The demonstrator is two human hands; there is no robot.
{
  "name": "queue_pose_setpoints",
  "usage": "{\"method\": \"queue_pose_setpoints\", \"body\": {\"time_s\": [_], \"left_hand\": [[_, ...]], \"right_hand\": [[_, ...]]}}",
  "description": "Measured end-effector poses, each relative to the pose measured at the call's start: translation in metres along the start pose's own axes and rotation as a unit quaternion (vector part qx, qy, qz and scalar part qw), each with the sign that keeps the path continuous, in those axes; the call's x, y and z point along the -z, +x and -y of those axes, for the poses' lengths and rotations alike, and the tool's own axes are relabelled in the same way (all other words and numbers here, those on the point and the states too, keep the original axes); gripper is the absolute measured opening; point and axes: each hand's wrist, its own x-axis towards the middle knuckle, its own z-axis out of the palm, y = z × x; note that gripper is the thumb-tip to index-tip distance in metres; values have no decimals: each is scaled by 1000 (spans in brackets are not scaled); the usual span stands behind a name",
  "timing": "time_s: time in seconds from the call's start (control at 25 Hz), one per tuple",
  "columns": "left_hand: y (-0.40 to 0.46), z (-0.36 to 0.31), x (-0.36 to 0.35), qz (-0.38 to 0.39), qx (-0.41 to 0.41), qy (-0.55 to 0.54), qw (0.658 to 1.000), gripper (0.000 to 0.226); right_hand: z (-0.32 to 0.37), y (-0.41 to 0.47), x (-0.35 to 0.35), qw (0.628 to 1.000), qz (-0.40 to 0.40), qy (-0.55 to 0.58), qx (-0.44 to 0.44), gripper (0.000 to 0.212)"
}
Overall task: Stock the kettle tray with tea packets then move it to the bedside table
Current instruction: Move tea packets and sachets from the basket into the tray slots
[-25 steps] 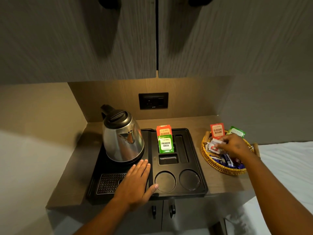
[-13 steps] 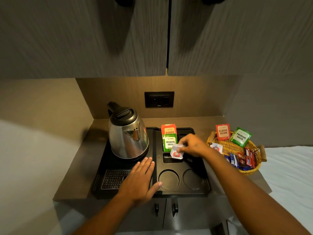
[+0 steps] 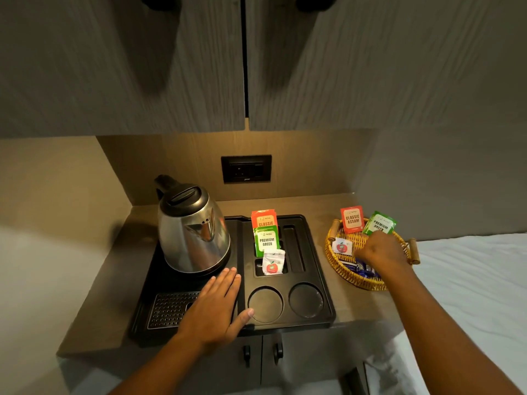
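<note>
A black kettle tray (image 3: pixel 316 280) sits on the counter with a steel kettle (image 3: pixel 192 229) on its left side. In its slots stand a red Classic packet (image 3: pixel 263 218), a green Premium Green packet (image 3: pixel 266 242) and a white sachet with a red apple (image 3: pixel 273 262). My left hand (image 3: pixel 218 306) lies flat and open on the tray's front. My right hand (image 3: pixel 380 250) reaches into the wicker basket (image 3: pixel 333 260), fingers curled over the packets; whether it grips one is hidden. In the basket are a red Classic Assam packet (image 3: pixel 352 219), a green packet (image 3: pixel 380 223), a white sachet (image 3: pixel 341 246) and blue sachets (image 3: pixel 363 269).
Wall cabinets (image 3: pixel 242 61) hang low over the counter, with a black socket (image 3: pixel 246 168) on the back wall. Two round cup recesses (image 3: pixel 285 303) lie at the tray's front. Cabinet doors with black handles (image 3: pixel 262 353) are below. A white bed (image 3: pixel 470 286) lies to the right.
My right hand left the white apple sachet standing in the tray's small slot and went back right into the basket. My left hand stayed flat on the tray.
</note>
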Motion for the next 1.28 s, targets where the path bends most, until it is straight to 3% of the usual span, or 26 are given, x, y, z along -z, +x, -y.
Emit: {"method": "queue_pose_setpoints", "body": {"time_s": [0.12, 0.32, 0.56, 0.76, 0.96, 1.28], "left_hand": [[2, 0, -1, 2, 2, -3, 1000, 89], [1, 1, -1, 6, 4, 2, 1000, 88], [0, 0, -1, -5, 2, 2, 1000, 88], [0, 0, -2, -9, 2, -7, 1000, 87], [-3, -3, 3, -1, 7, -10, 1000, 86], [-4, -5, 11, 15, 2, -18, 1000, 86]], "right_hand": [[-3, 1, -12, 997, 72, -25, -13, 44], [-3, 7, -23, 999, 38, -17, -8, 29], [-3, -3, -6, 1000, -9, 6, -17, 34], [60, -7, 21, 991, 26, 132, 8, 29], [148, -12, -20, 976, 125, 177, 37, 19], [156, 12, -46, 986, 76, 131, 70, 16]]}}
